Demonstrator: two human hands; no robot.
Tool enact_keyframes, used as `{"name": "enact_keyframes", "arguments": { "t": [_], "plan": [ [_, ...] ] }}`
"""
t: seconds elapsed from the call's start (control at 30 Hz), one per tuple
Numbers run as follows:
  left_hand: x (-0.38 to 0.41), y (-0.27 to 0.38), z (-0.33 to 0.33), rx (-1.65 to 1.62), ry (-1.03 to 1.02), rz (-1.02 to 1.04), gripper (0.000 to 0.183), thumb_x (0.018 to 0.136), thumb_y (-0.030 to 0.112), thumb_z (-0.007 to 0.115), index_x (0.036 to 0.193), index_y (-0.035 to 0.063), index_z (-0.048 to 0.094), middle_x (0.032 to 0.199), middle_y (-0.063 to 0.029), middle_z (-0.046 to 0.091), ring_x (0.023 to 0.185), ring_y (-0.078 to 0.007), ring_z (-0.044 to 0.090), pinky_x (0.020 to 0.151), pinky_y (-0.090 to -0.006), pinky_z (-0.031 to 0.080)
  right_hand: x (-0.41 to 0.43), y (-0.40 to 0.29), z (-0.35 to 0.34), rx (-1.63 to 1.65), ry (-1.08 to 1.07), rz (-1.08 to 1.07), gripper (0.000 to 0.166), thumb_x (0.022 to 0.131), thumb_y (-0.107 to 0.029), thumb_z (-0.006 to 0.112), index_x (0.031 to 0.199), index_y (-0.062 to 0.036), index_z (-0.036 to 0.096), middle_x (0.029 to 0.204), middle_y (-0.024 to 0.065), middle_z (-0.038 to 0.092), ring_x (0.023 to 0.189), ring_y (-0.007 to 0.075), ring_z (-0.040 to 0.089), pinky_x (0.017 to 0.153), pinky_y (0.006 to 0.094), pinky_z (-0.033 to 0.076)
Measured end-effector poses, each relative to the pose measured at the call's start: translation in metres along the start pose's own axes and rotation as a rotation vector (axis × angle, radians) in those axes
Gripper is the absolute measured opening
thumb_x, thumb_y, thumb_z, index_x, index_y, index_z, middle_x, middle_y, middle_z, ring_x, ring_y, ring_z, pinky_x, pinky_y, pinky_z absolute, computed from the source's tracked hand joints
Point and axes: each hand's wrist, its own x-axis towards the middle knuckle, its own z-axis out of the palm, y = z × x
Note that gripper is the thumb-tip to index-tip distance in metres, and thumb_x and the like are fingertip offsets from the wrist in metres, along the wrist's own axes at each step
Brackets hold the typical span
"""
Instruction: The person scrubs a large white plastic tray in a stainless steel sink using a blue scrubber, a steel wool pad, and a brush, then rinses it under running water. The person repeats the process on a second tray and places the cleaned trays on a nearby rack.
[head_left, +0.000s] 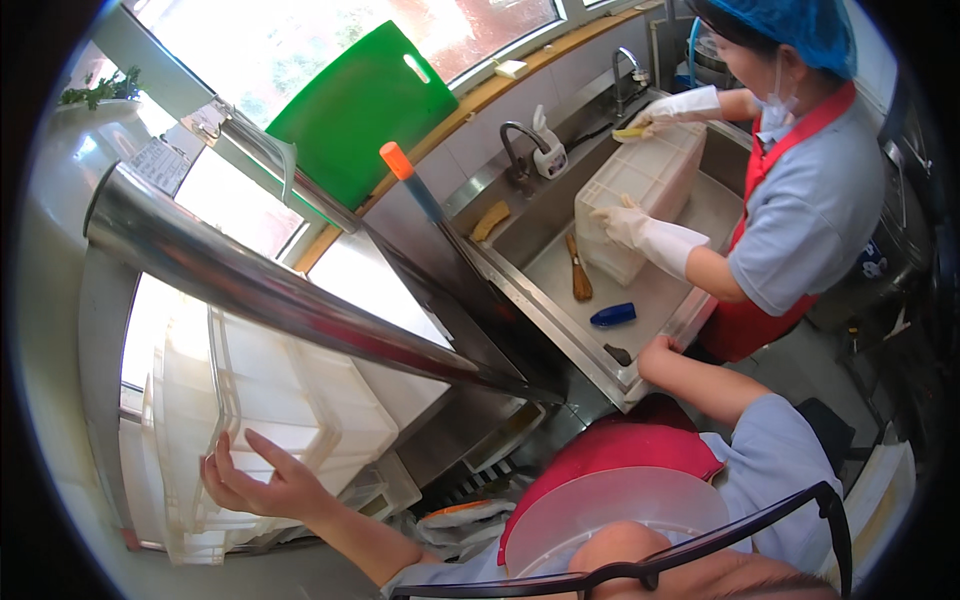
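Note:
My left hand (259, 480) is raised at the left, palm up, with thumb and fingers apart. Its fingertips overlap the edge of a stack of white plastic crates (300, 397); whether they touch it I cannot tell. My right hand (660, 351) is at the front corner of a stainless steel sink (544, 319), its fingers mostly hidden by the wrist and rim. Inside the sink, nearest that hand, are a dark scrap (617, 354), a blue scrubbing brush (613, 315) and a bamboo whisk brush (577, 274).
A gloved co-worker (802, 195) scrubs a white plastic crate (637, 187) in the sink with a yellow sponge (631, 133). A thick steel pipe (285, 292) crosses above my left hand. An orange-tipped handle (409, 176) stands by a green cutting board (364, 112).

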Motion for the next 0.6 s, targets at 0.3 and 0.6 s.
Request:
{"name": "enact_keyframes", "arguments": {
  "t": [0.3,0.6],
  "plan": [
    [0.030,0.020,0.036,0.202,-0.147,0.004,0.026,0.088,0.021,0.073,0.100,0.0021,0.060,0.095,-0.0117,0.064,0.092,-0.0286,0.062,0.088,-0.0458,0.045,-0.033,0.154,-0.279,1.165,1.403,-0.338,0.017,0.085,-0.020,0.064,0.094,-0.0061,0.068,0.093,0.0183,0.069,0.095,0.0356,0.066,0.080,0.0449,0.053],
    [0.018,0.008,0.021,0.224,-0.265,-0.191,0.034,0.087,0.019,0.072,0.113,0.0009,0.060,0.103,-0.0130,0.061,0.097,-0.0282,0.057,0.080,-0.0361,0.047,0.129,0.204,-0.450,1.260,1.382,-0.141,0.068,0.063,-0.022,0.086,0.122,-0.0063,0.057,0.113,0.0225,0.066,0.107,0.0397,0.064,0.093,0.0476,0.052]
  ]
}}
